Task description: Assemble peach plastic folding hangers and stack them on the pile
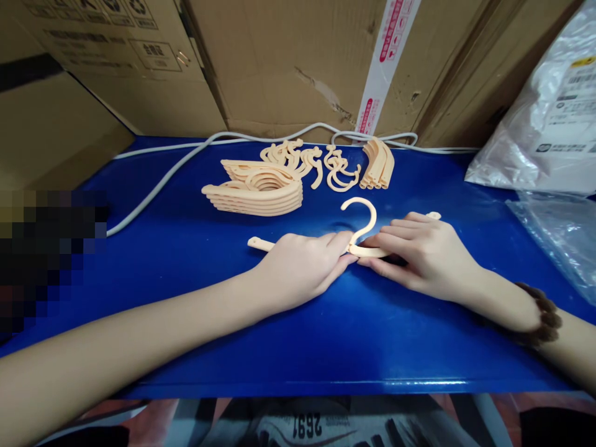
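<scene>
A cream plastic clothes hanger (371, 251) lies low over the blue table, its hook curving up and away from me. My left hand (307, 264) is closed around its left arm, whose tip sticks out past the knuckles. Around the right arm my right hand (414, 251) is closed too, fingertips near the hook's base. Both hands meet close to the centre joint, and the fingers hide much of it. Behind them sit a stack of cream hanger pieces (261, 202), a pile of loose hooks (342, 171) and a bundle of curved arm pieces (378, 162).
Cardboard boxes (288, 68) stand along the back of the blue table (354, 347). A white cable (158, 189) runs across the back and down the left side. On the right are a white plastic package (540, 124) and clear plastic film (559, 236).
</scene>
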### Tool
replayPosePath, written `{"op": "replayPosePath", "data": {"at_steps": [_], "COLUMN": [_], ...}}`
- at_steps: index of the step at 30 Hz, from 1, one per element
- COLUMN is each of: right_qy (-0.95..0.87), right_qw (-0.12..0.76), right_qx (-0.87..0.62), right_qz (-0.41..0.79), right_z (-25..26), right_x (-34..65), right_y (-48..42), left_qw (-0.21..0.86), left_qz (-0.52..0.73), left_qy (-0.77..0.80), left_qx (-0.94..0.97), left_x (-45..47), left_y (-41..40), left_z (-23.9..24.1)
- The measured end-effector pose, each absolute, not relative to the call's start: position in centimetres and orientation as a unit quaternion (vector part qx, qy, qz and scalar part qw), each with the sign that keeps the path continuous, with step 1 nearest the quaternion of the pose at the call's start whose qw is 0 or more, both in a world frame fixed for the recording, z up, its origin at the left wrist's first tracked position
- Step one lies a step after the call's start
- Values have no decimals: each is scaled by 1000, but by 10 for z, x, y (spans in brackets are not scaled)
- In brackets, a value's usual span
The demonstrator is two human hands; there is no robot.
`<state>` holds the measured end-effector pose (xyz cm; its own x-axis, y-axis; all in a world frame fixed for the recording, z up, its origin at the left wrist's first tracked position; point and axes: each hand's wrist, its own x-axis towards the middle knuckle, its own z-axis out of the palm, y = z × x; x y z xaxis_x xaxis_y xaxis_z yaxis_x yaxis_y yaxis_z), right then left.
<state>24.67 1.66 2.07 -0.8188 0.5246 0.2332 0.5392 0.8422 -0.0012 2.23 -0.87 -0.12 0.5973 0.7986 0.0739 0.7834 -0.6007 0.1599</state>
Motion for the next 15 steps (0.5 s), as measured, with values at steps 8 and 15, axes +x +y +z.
{"op": "replayPosePath", "data": {"at_steps": [8, 15], "right_qy": [-944, -925], "right_qw": [119, 138], "right_qx": [-305, -346], "right_qz": [-39, -77], "right_z": [20, 20], "right_x": [247, 250], "right_y": [22, 26], "left_qw": [58, 62], "left_qz": [41, 27], "left_qy": [449, 449], "left_qx": [890, 891], "left_x": [21, 22], "left_y": [-6, -3], "left_z": [3, 6]}}
